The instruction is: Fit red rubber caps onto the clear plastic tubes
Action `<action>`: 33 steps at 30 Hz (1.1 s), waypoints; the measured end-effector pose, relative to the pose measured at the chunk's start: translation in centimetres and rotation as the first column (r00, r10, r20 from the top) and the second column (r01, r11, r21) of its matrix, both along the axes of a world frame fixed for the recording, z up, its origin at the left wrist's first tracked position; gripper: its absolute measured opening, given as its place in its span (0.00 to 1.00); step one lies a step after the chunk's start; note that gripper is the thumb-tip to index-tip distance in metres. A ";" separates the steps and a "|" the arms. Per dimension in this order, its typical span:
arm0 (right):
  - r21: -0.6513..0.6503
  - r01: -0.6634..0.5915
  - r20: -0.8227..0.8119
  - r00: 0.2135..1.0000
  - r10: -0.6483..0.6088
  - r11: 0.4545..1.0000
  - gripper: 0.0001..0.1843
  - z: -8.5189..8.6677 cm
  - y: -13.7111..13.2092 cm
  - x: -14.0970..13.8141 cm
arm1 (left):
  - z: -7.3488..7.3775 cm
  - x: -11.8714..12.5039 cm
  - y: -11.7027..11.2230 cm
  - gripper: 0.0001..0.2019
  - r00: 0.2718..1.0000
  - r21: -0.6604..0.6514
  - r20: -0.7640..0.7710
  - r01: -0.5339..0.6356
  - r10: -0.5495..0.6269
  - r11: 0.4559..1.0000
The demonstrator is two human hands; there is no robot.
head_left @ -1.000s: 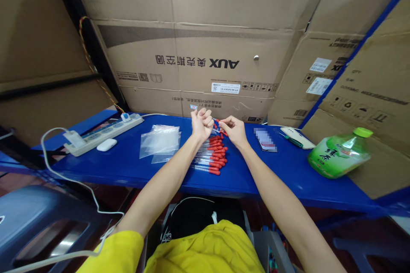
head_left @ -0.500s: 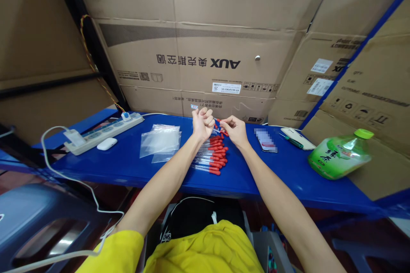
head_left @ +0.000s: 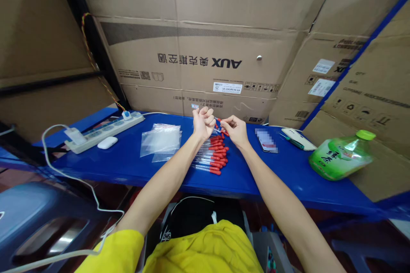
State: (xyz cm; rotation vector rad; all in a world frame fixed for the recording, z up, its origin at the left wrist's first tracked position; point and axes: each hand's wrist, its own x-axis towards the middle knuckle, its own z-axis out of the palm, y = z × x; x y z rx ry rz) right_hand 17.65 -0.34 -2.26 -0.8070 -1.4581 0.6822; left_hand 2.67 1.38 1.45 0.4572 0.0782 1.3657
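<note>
My left hand is closed in a fist, around what seems to be a slim clear tube whose end points toward the other hand. Thumb and fingertips of my right hand pinch together at a small red cap at that end. My fingers hide most of the cap and tube. Just below both hands lie several clear tubes with red caps, side by side in a row with the red ends to the right. Some small red pieces lie between the row and my right hand.
Clear plastic bags lie left of the tubes on the blue table. A power strip and white case are farther left. On the right are a phone, green-handled screwdriver and green bottle. Cardboard stands behind.
Both hands stay in nearly the same place and grip. The view has shifted very slightly; the tubes and other things lie as before.
</note>
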 end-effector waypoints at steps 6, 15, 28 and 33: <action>0.011 -0.017 -0.024 1.000 0.018 1.000 0.21 0.0 -0.1 -0.1 | 0.0 0.0 0.0 0.19 0.999 -0.015 0.041 0.021 -0.020 1.000; 0.018 -0.009 -0.022 1.000 0.010 1.000 0.21 -0.1 0.1 0.0 | -0.2 0.1 0.1 0.19 0.998 -0.011 0.058 0.034 -0.033 0.999; 0.017 -0.013 -0.013 1.000 0.013 1.000 0.20 -0.3 0.2 0.0 | -0.2 0.1 0.1 0.19 0.997 0.011 0.055 0.046 -0.046 0.999; 0.017 -0.009 0.005 1.000 0.009 1.000 0.20 -0.3 0.2 0.0 | -0.1 0.1 0.0 0.20 0.998 0.005 0.047 0.040 -0.041 0.999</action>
